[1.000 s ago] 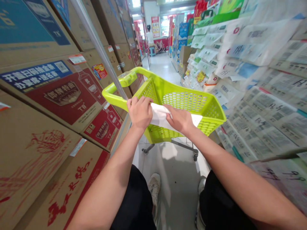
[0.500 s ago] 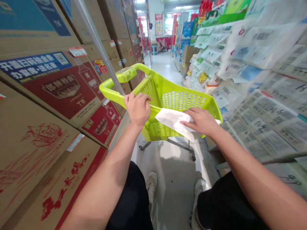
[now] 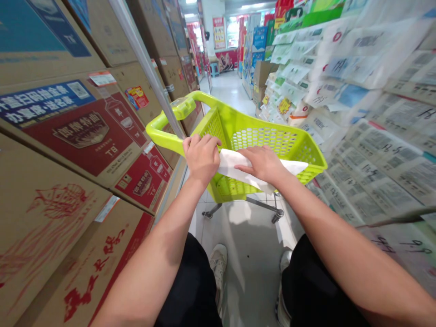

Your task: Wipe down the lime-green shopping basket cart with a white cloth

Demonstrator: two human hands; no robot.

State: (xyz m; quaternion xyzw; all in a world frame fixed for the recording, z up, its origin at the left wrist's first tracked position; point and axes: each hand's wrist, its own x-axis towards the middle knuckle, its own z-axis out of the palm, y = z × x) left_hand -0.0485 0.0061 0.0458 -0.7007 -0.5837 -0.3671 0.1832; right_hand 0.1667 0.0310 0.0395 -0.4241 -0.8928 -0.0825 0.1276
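A bright green plastic shopping cart stands side-on before me. My left hand is closed over its near rim, beside the lower end of a grey metal pole that slants up to the left. Whether my fingers also touch the pole is hidden. Against the same rim, farther right, my right hand presses a white cloth or paper wipe, its fingers bent over the top and the thumb on the near side. The white sheet hangs down over the cart's perforated side, and one end sticks out right of the hand.
Stacked cardboard cartons line the left side closely. On the right are piled white tissue packs with handwritten prices. The tiled aisle floor runs ahead to a blue stool. My shoes are just behind the cart.
My right hand has slid left along the rim with the white sheet, closer to my left hand. My left hand keeps its grip. The cart sits slightly farther right in view.
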